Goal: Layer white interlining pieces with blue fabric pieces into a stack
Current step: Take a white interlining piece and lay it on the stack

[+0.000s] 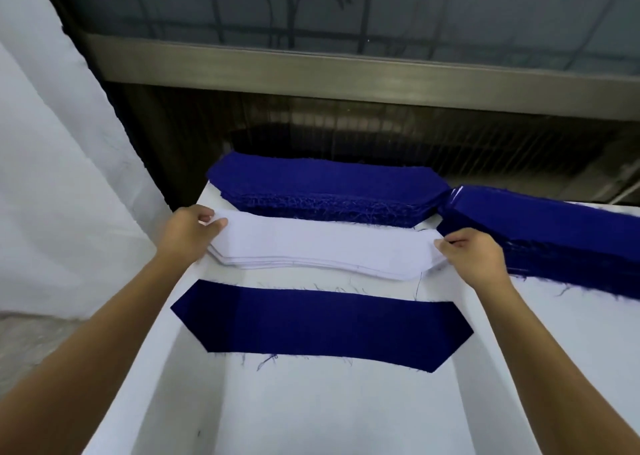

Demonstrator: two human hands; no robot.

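While the left hand (194, 233) and right hand (474, 251) pinch the ends of the white piece (322, 243) atop its pile (239, 263), lift one ply only, taut, and square it onto the near blue piece (322, 326).

No text, label, brand, number or sign can be read anywhere in the head view.
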